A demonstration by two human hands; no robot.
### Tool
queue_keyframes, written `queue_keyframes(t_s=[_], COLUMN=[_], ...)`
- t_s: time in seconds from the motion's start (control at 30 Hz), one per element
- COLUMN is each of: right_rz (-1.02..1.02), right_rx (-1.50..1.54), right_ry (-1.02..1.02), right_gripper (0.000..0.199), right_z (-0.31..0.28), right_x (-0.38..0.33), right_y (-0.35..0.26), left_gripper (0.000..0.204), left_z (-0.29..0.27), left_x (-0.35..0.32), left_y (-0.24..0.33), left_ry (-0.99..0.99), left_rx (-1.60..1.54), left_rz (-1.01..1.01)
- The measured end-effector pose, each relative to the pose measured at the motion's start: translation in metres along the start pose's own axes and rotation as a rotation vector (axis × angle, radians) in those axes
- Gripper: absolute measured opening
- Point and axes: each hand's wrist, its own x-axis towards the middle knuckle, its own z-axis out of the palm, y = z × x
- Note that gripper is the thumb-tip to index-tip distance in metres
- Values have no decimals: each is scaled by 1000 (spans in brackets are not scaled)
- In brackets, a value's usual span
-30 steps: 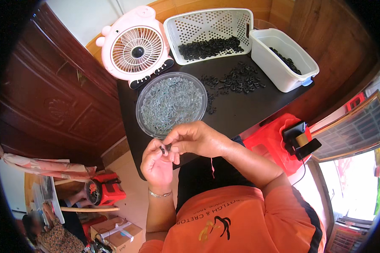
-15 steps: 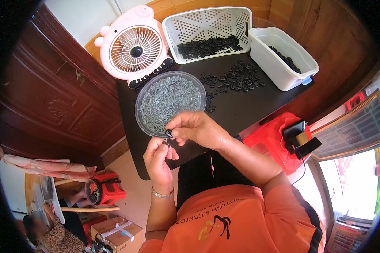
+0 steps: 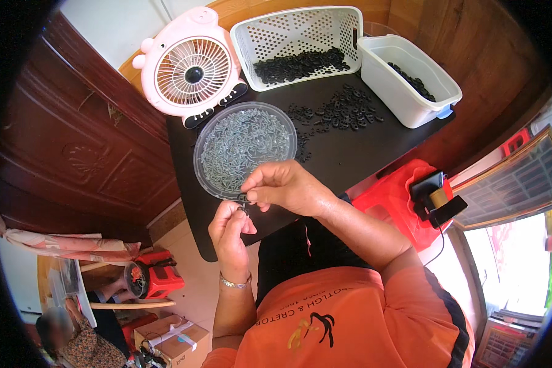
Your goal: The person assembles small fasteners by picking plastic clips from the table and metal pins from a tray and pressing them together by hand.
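Note:
Over the near rim of a round clear tub point(image 3: 197, 172), my two hands meet. My right hand point(image 3: 287, 189) pinches a small black ring-shaped plastic part point(image 3: 243, 198) between thumb and forefinger. Just below it, my left hand point(image 3: 229, 228) is closed on a small dark piece point(image 3: 243, 210), mostly hidden by the fingertips. The two pieces appear to touch; whether they are joined I cannot tell. Many small grey metal pieces, likely screws point(image 3: 245, 144), fill the tub. More black plastic parts point(image 3: 349, 109) lie loose on the black table point(image 3: 349, 156).
A pink pig-shaped fan point(image 3: 193, 73) stands behind the tub. At the back are a white perforated basket point(image 3: 294, 34) and a white bin point(image 3: 405, 101), both holding black parts. On a red stool point(image 3: 386, 199) at right sits a black device point(image 3: 435, 196). Another person point(image 3: 83, 343) is at lower left.
The black part in my right hand has turned and now meets the piece in my left fingers. Both hands stay in nearly the same place. The whole view has shifted slightly.

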Motion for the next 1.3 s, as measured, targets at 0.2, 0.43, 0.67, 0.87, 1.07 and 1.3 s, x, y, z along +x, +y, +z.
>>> queue_keyframes(t_s=[0.2, 0.43, 0.67, 0.87, 1.07, 1.3], right_rz=[-17, -62, -66, -13, -56, -12], right_rx=[-73, -165, -206, -197, -170, -54], right_ry=[5, 59, 49, 46, 28, 34], right_gripper=[14, 9, 11, 10, 10, 9], right_z=[3, 6, 6, 5, 6, 5], right_x=[-3, -6, -8, -7, -9, -6], right_y=[-2, -4, -5, -5, -7, -10], left_gripper=[12, 12, 13, 14, 17, 16], left_z=[1, 3, 4, 6, 7, 10], left_x=[0, -2, -3, -3, -5, -5], left_y=[-1, 0, -1, 0, 5, 13], left_ry=[3, 6, 24, 39, 21, 32], left_rx=[2, 59, 47, 66, 175, 211], left_rz=[9, -1, 34, 74, 88, 104])
